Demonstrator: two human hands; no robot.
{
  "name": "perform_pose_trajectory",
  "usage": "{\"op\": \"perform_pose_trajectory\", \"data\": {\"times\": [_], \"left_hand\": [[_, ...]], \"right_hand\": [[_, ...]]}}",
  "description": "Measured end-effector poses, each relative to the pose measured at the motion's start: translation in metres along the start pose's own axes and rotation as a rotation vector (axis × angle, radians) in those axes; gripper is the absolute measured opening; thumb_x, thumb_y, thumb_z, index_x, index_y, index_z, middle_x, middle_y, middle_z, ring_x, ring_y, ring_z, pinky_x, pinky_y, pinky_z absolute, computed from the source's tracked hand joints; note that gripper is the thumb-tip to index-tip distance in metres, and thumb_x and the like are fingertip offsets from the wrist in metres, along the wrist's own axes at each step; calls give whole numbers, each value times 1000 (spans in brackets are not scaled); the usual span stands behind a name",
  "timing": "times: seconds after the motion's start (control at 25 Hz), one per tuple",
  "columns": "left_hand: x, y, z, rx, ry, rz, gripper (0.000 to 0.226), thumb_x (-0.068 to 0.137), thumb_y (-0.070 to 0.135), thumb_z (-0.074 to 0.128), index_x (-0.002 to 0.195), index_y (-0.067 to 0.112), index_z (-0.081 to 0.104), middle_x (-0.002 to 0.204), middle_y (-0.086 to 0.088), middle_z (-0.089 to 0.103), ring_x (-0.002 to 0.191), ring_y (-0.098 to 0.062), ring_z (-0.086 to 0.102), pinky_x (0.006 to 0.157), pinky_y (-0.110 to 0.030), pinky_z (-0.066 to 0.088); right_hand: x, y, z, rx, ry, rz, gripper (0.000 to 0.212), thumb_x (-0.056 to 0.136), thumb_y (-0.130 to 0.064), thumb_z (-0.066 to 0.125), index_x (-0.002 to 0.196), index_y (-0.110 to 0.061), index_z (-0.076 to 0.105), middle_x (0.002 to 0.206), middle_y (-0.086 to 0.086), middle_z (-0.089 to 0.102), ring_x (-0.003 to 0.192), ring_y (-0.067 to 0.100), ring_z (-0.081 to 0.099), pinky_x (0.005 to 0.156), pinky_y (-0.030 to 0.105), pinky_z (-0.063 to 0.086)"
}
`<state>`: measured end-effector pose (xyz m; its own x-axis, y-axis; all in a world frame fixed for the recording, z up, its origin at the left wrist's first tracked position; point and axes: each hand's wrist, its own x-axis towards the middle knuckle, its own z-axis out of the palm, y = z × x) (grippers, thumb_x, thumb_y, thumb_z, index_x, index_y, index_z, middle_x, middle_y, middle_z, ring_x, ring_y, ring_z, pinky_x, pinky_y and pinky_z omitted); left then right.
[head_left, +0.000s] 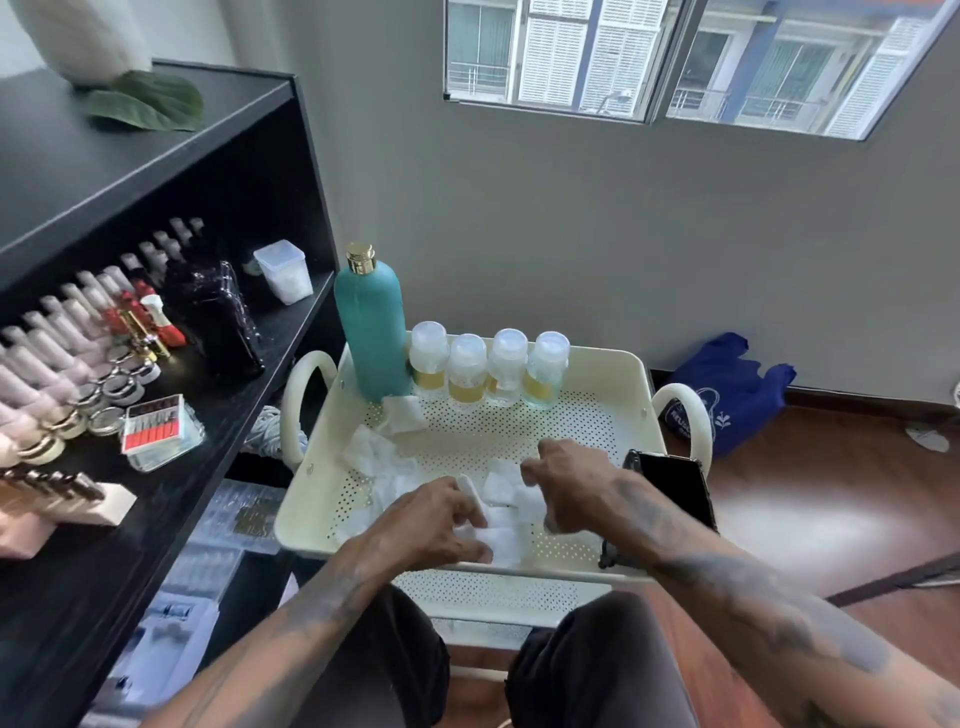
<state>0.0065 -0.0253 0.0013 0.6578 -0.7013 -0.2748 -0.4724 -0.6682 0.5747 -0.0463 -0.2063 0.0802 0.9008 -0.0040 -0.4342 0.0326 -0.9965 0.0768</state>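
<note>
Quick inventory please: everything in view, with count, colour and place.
cream perforated metal tray: one, cream, before the person
tall teal bottle with gold cap: one, teal, tray's far-left corner
small clear bottles with frosted caps: four, gold-banded, along tray's far edge
white square gauze pads: many, white, scattered on tray
black phone: one, black, at tray's right rim
black shelf unit: one, black, left of tray
pale pink polish bottles: long row, pink, on shelf
clear lidded plastic box: one, clear, shelf's far end
blue bag: one, blue, floor by wall
left hand: one, grips pads near tray's front
right hand: one, curled over pads, grip unclear
</note>
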Motion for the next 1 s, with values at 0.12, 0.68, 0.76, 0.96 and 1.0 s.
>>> {"op": "perform_pose_trajectory", "data": {"times": [0.12,0.68,0.76,0.96,1.0], "left_hand": [[-9,-9,0,-118,65,-21,15,81,31,74,93,23,73,92,11,63,83,-6,63,77,-26,54],[-16,-37,0,-509,512,-132,7,77,23,70,77,26,64,71,8,68,67,0,62,58,-14,48],[-15,-39,0,-541,513,-149,6,81,23,66,77,27,67,68,13,68,64,2,61,54,-11,45],[-9,-34,-1,-549,562,-319,16,89,25,50,77,16,57,79,-2,64,79,-22,63,61,-30,45],[-8,-31,1,-501,605,-336,14,89,25,50,80,17,56,85,-3,62,84,-23,59,66,-33,46]], "right_hand": [[-3,-12,23,-21,-30,39,25,90,-5,58,114,-10,55,111,9,51,90,18,52,86,32,52],[2,-16,33,1152,158,138,23,93,-1,50,104,-15,64,118,8,63,70,14,62,57,20,54],[3,-16,35,1277,149,177,16,93,-2,50,97,-12,62,114,9,62,70,16,60,58,22,53],[5,-22,39,1397,177,218,13,99,-11,43,107,-12,53,102,14,63,72,19,60,64,30,53],[5,-23,41,1403,177,218,13,99,-10,41,109,-11,51,103,14,62,74,20,60,68,32,54]]}}
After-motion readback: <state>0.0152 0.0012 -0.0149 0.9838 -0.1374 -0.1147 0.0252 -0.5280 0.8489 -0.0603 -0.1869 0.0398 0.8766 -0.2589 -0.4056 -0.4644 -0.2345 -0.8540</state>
